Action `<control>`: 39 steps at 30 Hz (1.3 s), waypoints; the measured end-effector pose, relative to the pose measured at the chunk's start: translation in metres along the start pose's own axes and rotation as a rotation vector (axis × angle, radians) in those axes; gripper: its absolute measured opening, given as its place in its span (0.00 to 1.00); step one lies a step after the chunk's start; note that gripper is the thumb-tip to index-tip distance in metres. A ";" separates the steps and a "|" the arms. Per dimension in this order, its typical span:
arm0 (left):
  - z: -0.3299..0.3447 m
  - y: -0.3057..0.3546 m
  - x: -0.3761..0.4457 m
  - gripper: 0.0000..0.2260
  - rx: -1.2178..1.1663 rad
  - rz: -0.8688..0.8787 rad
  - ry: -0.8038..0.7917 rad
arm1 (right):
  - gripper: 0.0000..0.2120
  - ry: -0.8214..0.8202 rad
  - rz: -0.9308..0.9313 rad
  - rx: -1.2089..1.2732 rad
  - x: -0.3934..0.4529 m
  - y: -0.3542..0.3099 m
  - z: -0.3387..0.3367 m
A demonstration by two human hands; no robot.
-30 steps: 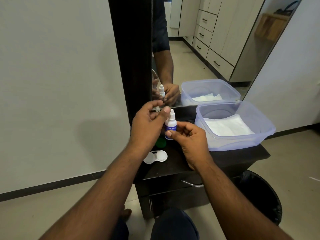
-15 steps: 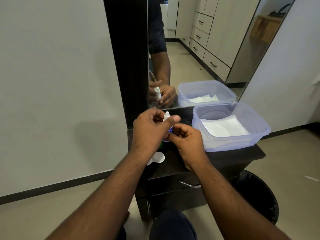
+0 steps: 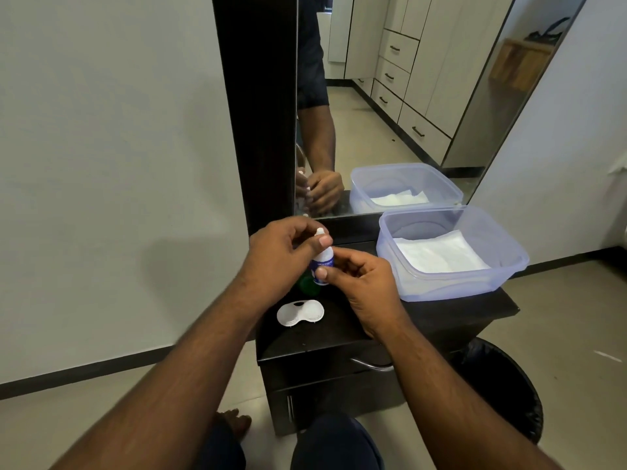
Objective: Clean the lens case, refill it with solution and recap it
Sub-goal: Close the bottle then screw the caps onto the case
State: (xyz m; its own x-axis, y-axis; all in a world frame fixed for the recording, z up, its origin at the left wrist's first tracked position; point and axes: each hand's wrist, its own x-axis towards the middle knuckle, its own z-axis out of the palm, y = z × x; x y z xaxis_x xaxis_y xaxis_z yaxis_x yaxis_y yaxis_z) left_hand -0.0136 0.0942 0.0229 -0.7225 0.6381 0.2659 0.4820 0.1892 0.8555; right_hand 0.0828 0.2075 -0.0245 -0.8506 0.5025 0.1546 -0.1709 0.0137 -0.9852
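Observation:
I hold a small white solution bottle [image 3: 323, 262] with a blue label upright above the dark cabinet top [image 3: 356, 320]. My right hand [image 3: 359, 283] grips its body. My left hand [image 3: 281, 252] pinches the white cap at the bottle's top with thumb and fingers. The white lens case [image 3: 300, 312] lies uncapped on the cabinet top below my hands. A green cap [image 3: 309, 285] rests just behind it, partly hidden by my left hand.
A clear plastic tub [image 3: 451, 283] with white tissues in it stands on the right of the cabinet. A mirror [image 3: 390, 96] rises behind. A black bin [image 3: 502, 385] sits on the floor at the right. My knees are below the drawer handle [image 3: 371, 365].
The bottle dipped lower between my hands and is up again; my left fingers have closed on its cap. The view has shifted slightly.

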 end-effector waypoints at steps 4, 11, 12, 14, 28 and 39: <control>0.005 0.002 -0.002 0.11 0.000 -0.030 0.121 | 0.16 0.018 0.014 -0.013 -0.001 -0.002 -0.001; -0.008 -0.006 -0.001 0.06 -0.126 0.092 -0.124 | 0.18 -0.030 -0.003 -0.035 -0.003 -0.002 0.001; -0.013 -0.008 0.000 0.08 -0.139 0.096 -0.158 | 0.18 -0.032 -0.013 -0.042 -0.002 -0.001 0.001; -0.021 -0.014 0.001 0.14 -0.102 0.124 -0.146 | 0.18 0.013 -0.018 -0.022 -0.001 0.000 0.003; -0.050 -0.034 0.013 0.30 0.575 0.053 -0.606 | 0.22 0.371 0.010 -0.446 0.006 0.011 0.007; -0.048 -0.041 0.014 0.17 0.661 0.152 -0.533 | 0.07 0.193 -0.286 -0.480 -0.026 0.000 0.005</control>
State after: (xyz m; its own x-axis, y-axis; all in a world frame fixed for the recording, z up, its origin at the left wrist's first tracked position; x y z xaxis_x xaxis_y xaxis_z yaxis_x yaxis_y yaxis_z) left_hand -0.0675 0.0599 0.0133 -0.3777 0.9255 -0.0290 0.8635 0.3633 0.3498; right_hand 0.1026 0.1895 -0.0285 -0.6907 0.5686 0.4468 -0.0977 0.5388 -0.8367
